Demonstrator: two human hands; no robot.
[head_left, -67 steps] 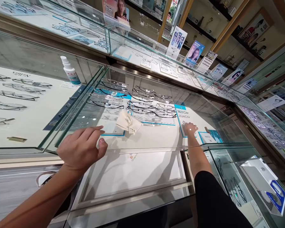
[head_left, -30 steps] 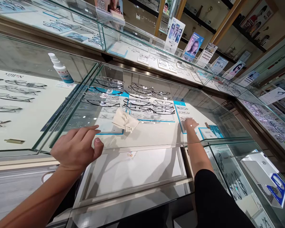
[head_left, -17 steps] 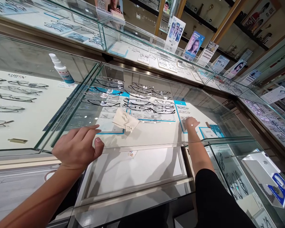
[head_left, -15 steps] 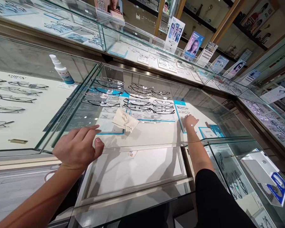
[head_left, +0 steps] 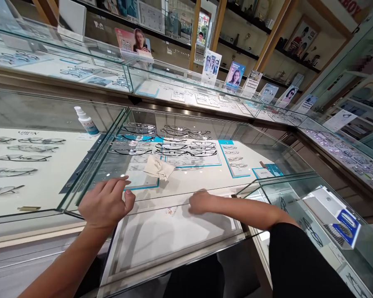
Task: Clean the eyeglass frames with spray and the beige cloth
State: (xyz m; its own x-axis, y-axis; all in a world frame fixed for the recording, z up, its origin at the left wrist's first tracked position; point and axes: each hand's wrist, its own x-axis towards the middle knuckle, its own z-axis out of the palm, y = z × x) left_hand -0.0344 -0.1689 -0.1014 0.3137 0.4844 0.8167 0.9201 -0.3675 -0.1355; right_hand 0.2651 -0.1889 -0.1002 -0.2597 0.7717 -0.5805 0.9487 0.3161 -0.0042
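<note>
My left hand (head_left: 107,203) rests at the near left of the glass display counter (head_left: 186,186), fingers reaching forward with the thumb apart and nothing in them. Over the counter's front edge is my right hand (head_left: 202,202), smeared by motion, its fingers turned away from view. A crumpled beige cloth (head_left: 158,168) lies on the glass between and beyond the hands. Behind the cloth, several eyeglass frames (head_left: 172,148) sit in rows on the glass. More eyeglasses (head_left: 235,159) show on a blue-edged white board under the glass. Below the front edge a white drawer (head_left: 170,244) stands pulled out.
A white spray bottle (head_left: 86,121) stands on the left glass case. A white and blue box (head_left: 332,217) is on the lower right case. Picture cards (head_left: 211,67) line the rear counter. A small paper scrap (head_left: 171,211) is near the drawer's back.
My right hand has swung left and nearer, from above the right-hand board to the front edge. My left hand stays at its spot, and the view has tilted up slightly.
</note>
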